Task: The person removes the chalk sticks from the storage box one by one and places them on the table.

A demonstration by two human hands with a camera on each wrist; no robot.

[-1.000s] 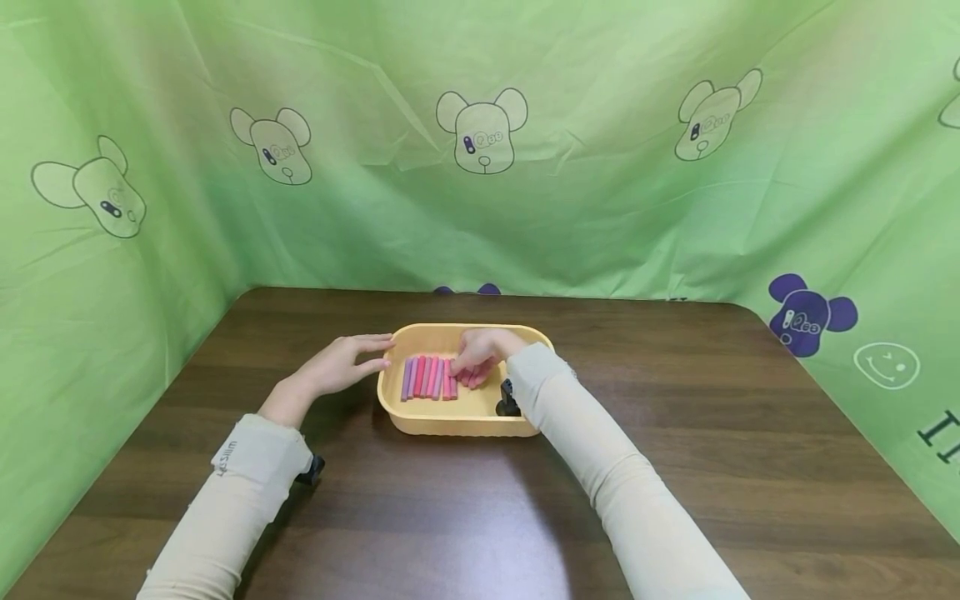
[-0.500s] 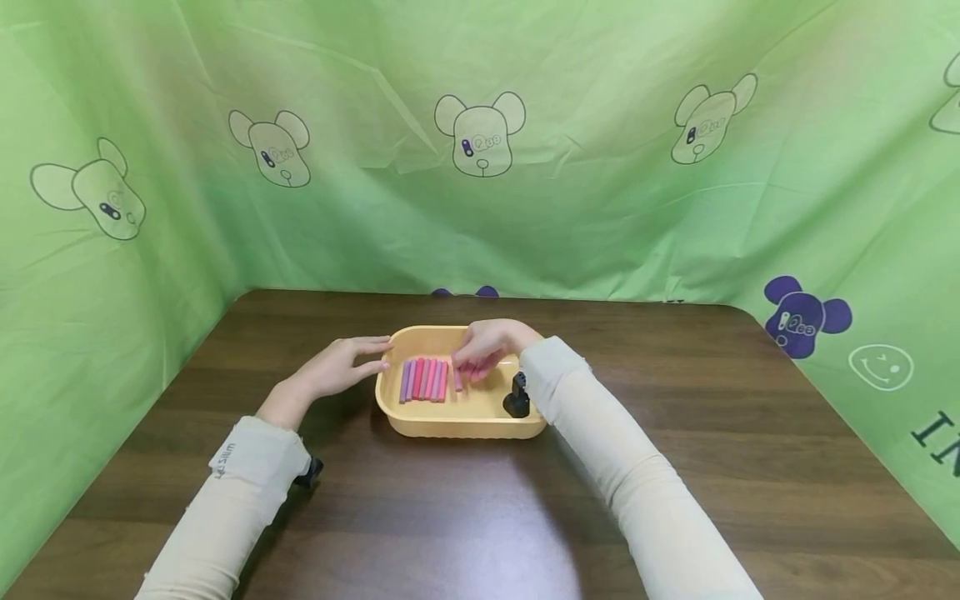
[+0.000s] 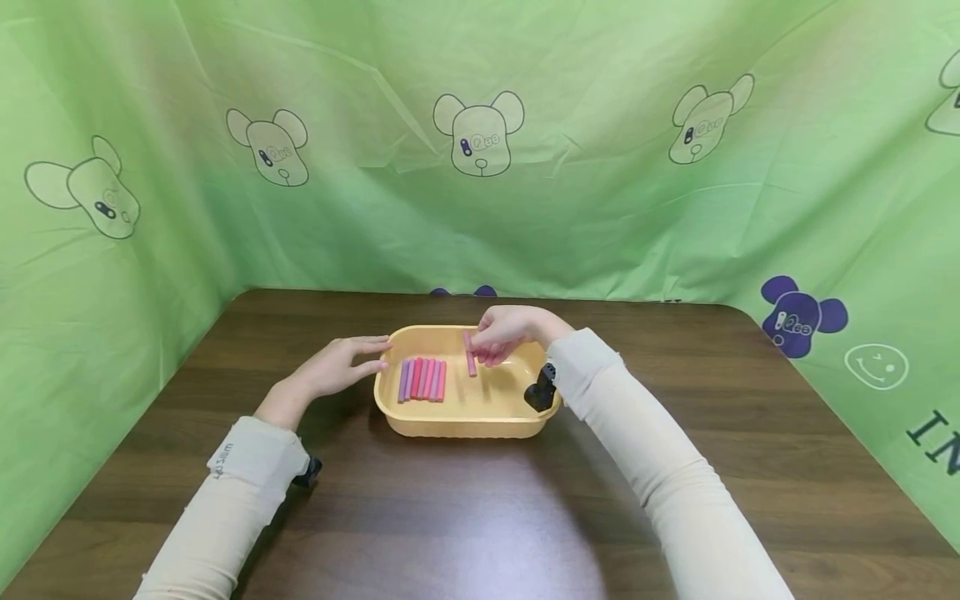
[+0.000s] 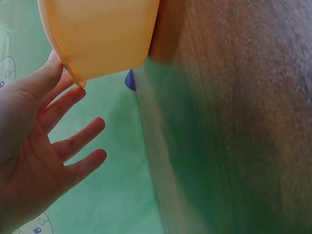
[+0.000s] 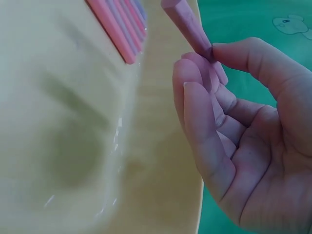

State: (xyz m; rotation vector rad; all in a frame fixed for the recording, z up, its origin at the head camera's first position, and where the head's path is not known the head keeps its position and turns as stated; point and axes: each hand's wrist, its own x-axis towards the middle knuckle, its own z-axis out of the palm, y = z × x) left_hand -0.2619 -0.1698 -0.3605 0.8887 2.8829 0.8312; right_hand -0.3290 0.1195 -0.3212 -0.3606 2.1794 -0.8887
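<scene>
1. Mauve-pink stick [image 3: 471, 360], pinched between the thumb and fingertips of the right hand [image 3: 504, 335]; it is held part-way along, probably so that its longer end projects free of the fingers.
2. That stick hangs above the floor of the yellow tray [image 3: 487, 402], slightly tilted, its shadow falling below.
3. Pink and purple sticks [image 3: 422, 380] lie side by side near the tray's left end, a layout that presumably hinders rolling.
4. Left hand [image 3: 335, 367], fingers spread and fairly straight, touches the tray's left rim, apparently to steady it.
5. Black device [image 3: 540, 392] beside the right cuff [image 3: 588, 367] hides part of the tray's right end.
6. Wooden table [image 3: 450, 517] underneath; green printed curtain [image 3: 562, 233] behind.
</scene>
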